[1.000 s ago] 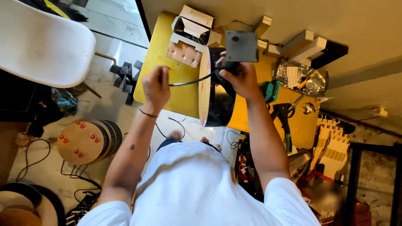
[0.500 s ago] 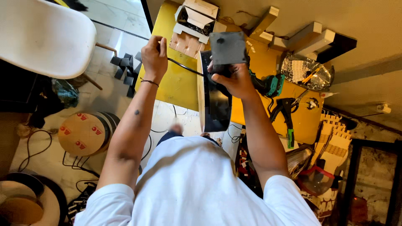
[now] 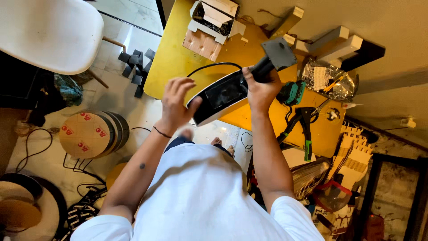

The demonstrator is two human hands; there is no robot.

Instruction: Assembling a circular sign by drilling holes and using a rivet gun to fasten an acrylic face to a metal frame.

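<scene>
A small black monitor point(image 3: 221, 95) with a white rim hangs tilted over the near edge of the yellow table point(image 3: 171, 58), its screen facing up. My right hand point(image 3: 261, 87) grips its black stand neck just below the grey square base plate point(image 3: 279, 52). My left hand point(image 3: 176, 105) has its fingers spread and touches the monitor's left end. A black cable point(image 3: 214, 66) curves from the monitor across the table.
An open cardboard box point(image 3: 214, 18) sits at the table's far end. A green power tool point(image 3: 292, 93), a black clamp point(image 3: 305, 129) and a clear plastic bag point(image 3: 327, 80) lie on the right. A white chair point(image 3: 49, 31) and tape rolls point(image 3: 91, 134) stand left.
The monitor has swung from edge-on to tilted with its screen up and come nearer. My left hand left the table by the cable and moved down to the monitor's end.
</scene>
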